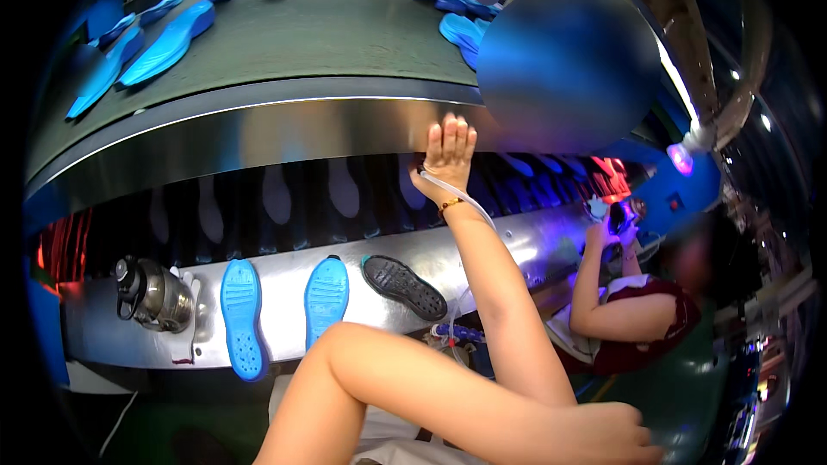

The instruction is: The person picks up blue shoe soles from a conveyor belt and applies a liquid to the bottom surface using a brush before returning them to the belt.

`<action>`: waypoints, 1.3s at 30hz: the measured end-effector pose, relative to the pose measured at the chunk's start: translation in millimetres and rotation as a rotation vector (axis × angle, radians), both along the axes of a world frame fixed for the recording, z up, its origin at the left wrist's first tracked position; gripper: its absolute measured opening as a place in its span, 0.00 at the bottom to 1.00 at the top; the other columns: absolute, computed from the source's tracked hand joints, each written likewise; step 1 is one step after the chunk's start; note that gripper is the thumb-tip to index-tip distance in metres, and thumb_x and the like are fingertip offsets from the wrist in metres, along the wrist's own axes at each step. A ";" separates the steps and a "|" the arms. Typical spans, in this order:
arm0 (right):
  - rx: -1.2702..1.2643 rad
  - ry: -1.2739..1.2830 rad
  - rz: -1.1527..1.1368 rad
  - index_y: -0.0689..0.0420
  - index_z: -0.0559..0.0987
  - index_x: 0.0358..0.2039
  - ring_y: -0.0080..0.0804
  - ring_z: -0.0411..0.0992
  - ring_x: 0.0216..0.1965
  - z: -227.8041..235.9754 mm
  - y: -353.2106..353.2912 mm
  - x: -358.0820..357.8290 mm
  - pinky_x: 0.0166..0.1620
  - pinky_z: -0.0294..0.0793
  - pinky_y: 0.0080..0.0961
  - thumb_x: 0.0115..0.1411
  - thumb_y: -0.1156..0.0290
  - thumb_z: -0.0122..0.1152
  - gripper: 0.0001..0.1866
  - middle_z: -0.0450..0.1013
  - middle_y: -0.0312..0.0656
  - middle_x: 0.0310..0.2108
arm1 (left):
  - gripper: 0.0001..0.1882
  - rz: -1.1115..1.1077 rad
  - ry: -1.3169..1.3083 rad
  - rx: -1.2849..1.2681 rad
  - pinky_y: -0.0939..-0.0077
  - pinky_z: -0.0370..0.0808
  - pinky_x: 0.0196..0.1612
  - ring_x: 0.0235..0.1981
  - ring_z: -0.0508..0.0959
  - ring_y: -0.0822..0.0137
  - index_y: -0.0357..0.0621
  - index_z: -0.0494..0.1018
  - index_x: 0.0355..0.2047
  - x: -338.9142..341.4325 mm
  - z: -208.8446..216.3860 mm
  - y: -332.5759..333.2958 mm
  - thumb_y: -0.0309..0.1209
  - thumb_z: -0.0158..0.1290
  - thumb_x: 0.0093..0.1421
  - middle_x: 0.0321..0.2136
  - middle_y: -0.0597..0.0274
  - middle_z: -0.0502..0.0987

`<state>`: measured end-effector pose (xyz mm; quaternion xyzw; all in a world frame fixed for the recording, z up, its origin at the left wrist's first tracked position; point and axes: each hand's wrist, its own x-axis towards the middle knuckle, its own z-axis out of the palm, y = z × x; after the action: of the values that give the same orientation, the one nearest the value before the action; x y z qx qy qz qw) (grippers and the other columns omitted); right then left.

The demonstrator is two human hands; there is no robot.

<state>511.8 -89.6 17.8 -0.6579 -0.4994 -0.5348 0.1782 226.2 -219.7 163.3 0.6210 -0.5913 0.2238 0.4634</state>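
Fingers (449, 139) of my right hand (450, 159) are stretched out and pointing up, in front of the shiny metal front panel (284, 131) of the conveyor; whether they really touch it, I cannot tell. This hand is open, with nothing seen in its grip. A bead bracelet (450, 204) and a pale cord (469, 198) go around its wrist. My left arm crosses below my right forearm in the view, and my left hand (603, 435) is near the lower right with its fingers curled (it is blurred, so I cannot tell how tightly it closes or if it holds something).

On the metal ledge (284, 293), nearest to my right forearm, a black shoe sole (403, 287) lies slantwise. To its left is a blue shoe sole (327, 297), partly behind my left elbow, and then a longer-looking blue sole (241, 319) whose lower end passes the ledge's edge. A clear bottle with black lid (157, 297) stands further left.

Light-blue soles (170, 45) lie on the green conveyor belt (319, 39). At right, a co-worker (637, 310) has both hands near purple light.
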 end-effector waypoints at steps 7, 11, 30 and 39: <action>0.048 -0.049 -0.004 0.54 0.50 0.55 0.52 0.51 0.55 -0.4 -13.4 -1.2 0.56 0.48 0.51 0.32 0.73 0.55 0.46 0.48 0.48 0.56 | 0.19 1.113 0.591 0.085 0.69 0.70 0.25 0.24 0.73 0.58 0.49 0.69 0.44 -5.0 -178.7 137.3 0.22 0.48 0.50 0.26 0.57 0.71; 0.063 -0.060 -0.009 0.53 0.46 0.59 0.48 0.40 0.62 -8.8 -14.3 9.1 0.61 0.38 0.48 0.35 0.71 0.54 0.47 0.40 0.46 0.61 | 0.15 1.356 0.925 0.064 0.68 0.70 0.26 0.23 0.73 0.57 0.47 0.70 0.42 -89.2 -275.8 139.2 0.29 0.50 0.53 0.26 0.56 0.72; 0.050 -0.077 -0.037 0.54 0.44 0.59 0.47 0.36 0.63 -5.1 -11.6 6.3 0.61 0.34 0.46 0.36 0.69 0.56 0.48 0.37 0.46 0.61 | 0.25 1.586 1.576 -0.393 0.70 0.69 0.26 0.20 0.74 0.62 0.36 0.56 0.40 -129.2 -379.1 133.7 0.41 0.52 0.52 0.20 0.57 0.73; 0.079 -0.044 0.016 0.52 0.48 0.58 0.47 0.42 0.61 -3.1 -7.6 9.3 0.61 0.39 0.46 0.33 0.70 0.56 0.47 0.41 0.45 0.60 | 0.26 0.781 2.178 -0.944 0.68 0.68 0.42 0.39 0.73 0.66 0.39 0.65 0.46 -107.9 -366.7 162.7 0.46 0.48 0.53 0.38 0.59 0.73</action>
<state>521.1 -97.3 14.7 -0.6343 -0.4872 -0.5670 0.1972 118.3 -57.0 -203.3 0.3905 0.4609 -0.0934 0.7914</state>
